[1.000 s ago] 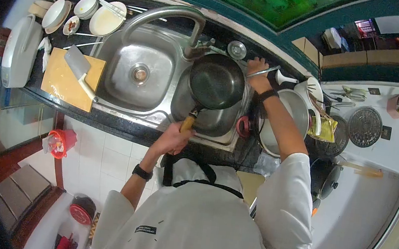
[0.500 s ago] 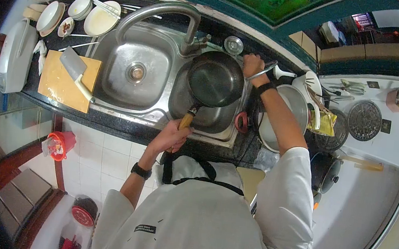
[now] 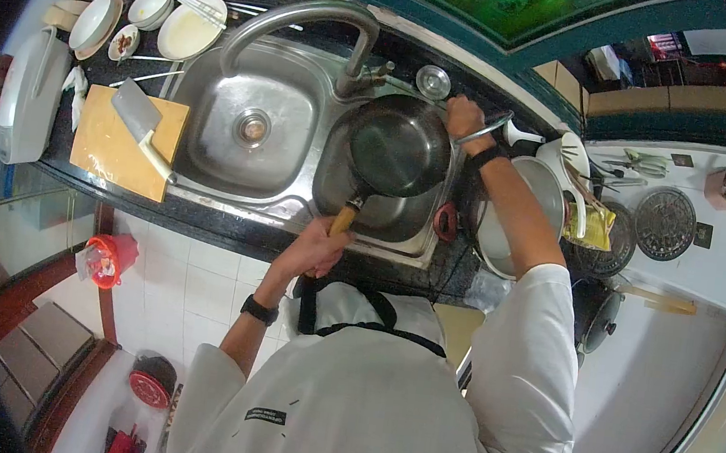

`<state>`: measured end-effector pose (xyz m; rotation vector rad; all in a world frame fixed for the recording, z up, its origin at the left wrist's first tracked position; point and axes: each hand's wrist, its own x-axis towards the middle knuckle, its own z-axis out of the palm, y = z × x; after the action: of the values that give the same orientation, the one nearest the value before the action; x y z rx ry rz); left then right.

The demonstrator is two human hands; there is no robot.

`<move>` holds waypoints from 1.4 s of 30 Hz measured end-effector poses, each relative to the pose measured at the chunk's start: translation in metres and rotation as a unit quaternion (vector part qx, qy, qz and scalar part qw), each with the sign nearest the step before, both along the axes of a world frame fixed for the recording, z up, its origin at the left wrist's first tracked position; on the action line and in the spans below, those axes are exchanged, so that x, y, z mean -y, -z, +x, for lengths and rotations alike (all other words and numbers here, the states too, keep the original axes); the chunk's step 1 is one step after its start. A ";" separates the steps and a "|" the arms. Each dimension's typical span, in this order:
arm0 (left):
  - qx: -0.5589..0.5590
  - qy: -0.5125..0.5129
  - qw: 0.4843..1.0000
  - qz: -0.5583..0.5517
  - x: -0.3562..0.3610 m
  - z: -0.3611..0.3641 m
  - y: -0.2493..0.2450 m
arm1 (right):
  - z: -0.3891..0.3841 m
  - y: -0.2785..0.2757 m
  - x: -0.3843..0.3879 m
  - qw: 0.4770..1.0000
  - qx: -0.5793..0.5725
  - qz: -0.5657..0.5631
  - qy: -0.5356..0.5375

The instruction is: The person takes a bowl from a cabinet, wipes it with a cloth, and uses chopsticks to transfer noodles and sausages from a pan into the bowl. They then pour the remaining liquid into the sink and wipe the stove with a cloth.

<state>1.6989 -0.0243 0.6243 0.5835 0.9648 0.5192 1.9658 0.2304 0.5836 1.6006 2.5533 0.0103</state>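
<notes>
So the dark pan (image 3: 399, 146) is sitting over the right-hand basin (image 3: 382, 218) of a double steel sink, just right of center in the upper half of the frame, and it looks tipped a bit, with its wooden handle (image 3: 343, 218) pointing down toward the person. The left hand (image 3: 314, 250) is wrapped tight around the end of that handle, right at the front edge of the sink. The right hand (image 3: 465, 117) is up at the pan's upper right rim, just beside it, fingers closed round a thin metal utensil (image 3: 484, 128). I can't tell what's on the business end of it. The curved faucet (image 3: 302, 18) arcs over the left basin (image 3: 253, 129), which has its drain showing. Left of the sink there's a wooden cutting board (image 3: 112, 153) with a cleaver (image 3: 144, 119) lying across it, and above that, in the upper left, a cluster of white bowls (image 3: 187, 27). A big steel bowl (image 3: 523, 200) sits right of the sink under the right forearm, with a white ladle (image 3: 516, 138) near its top edge. There's also a small round metal lid (image 3: 433, 81) behind the pan, by the faucet base, and a black watch (image 3: 259, 311) on the left wrist.
</notes>
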 end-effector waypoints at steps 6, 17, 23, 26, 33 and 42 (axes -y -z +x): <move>-0.028 0.015 0.999 0.034 0.000 0.001 0.003 | 0.024 0.002 -0.012 0.998 -0.016 0.002 -0.053; -0.026 0.038 0.999 0.010 0.004 0.006 0.005 | 0.044 0.007 -0.024 0.979 -0.004 0.014 -0.203; 0.016 0.023 1.000 0.013 0.003 0.008 -0.001 | 0.045 0.015 -0.027 0.985 -0.034 -0.010 -0.171; 0.015 0.028 0.999 0.000 0.006 0.010 0.001 | 0.047 0.015 -0.023 0.983 -0.055 -0.011 -0.176; 0.031 0.010 0.999 0.000 0.006 0.008 0.005 | 0.048 0.003 -0.022 0.965 -0.109 -0.016 -0.238; 0.027 0.027 0.999 0.013 0.007 0.006 0.002 | 0.048 0.000 -0.020 0.955 -0.133 -0.030 -0.263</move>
<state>1.7045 -0.0311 0.6220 0.6147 0.8894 0.4970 2.0138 0.2507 0.5835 0.9087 3.0738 -0.2430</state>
